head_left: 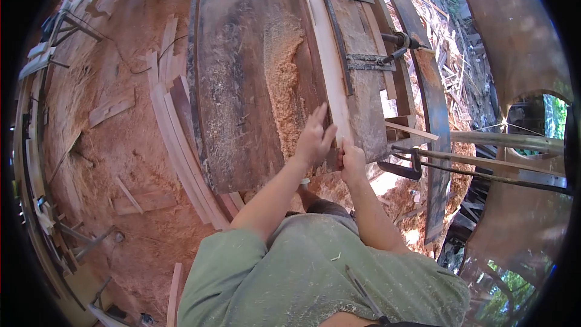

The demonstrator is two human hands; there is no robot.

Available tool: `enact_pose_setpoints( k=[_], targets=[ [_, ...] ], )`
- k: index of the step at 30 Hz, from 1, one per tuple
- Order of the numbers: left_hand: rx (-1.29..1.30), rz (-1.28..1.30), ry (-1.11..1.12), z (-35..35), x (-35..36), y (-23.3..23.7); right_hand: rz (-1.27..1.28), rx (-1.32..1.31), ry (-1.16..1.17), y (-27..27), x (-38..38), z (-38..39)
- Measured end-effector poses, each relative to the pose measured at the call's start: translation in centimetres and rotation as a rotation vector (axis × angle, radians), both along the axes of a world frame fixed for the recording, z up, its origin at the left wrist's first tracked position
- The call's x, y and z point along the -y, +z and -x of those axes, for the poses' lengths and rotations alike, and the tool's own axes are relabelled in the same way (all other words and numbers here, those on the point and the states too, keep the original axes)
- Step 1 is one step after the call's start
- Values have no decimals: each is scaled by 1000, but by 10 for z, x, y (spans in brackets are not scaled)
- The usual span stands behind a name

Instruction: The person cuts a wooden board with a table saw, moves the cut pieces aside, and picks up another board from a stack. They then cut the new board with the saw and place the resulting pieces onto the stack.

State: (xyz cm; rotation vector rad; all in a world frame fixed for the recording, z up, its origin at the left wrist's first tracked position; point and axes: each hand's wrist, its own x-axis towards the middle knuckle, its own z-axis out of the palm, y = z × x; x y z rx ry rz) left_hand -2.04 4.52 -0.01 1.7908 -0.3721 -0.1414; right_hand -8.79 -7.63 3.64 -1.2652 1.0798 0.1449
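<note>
A long pale wooden strip (327, 54) lies lengthwise on the worn work table (224, 85), along a dark metal straightedge (334, 24). My right hand (353, 160) is closed around the strip's near end, at the table's front edge. My left hand (315, 138) is stretched out flat with its fingers apart, just left of the strip and low over the table. A long heap of sawdust (283, 79) runs away from me beyond the left fingertips.
Two metal brackets (369, 62) cross the boards right of the straightedge. A C-clamp (402, 168) hangs at the table's front right corner. Long planks (175, 127) lean along the left side, and loose offcuts (112, 109) lie on the sawdust-covered ground.
</note>
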Motion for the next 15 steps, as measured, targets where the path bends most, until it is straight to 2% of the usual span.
enact_pose_setpoints(
  k=[3,7,9,13,15],
  targets=[
    [14,71,-57,42,1,-23,70,-1,-43,-13,2,-6],
    [-71,152,-23,48,3,-17,112,34,16,-15,4,-13],
    [20,-2,-13,40,6,-26,64,-23,22,-4,2,-18],
    [-1,21,4,33,8,-23,27,-27,23,-4,3,-26],
    [67,-67,-7,30,12,-29,5,-41,27,-8,6,-29]
  ],
)
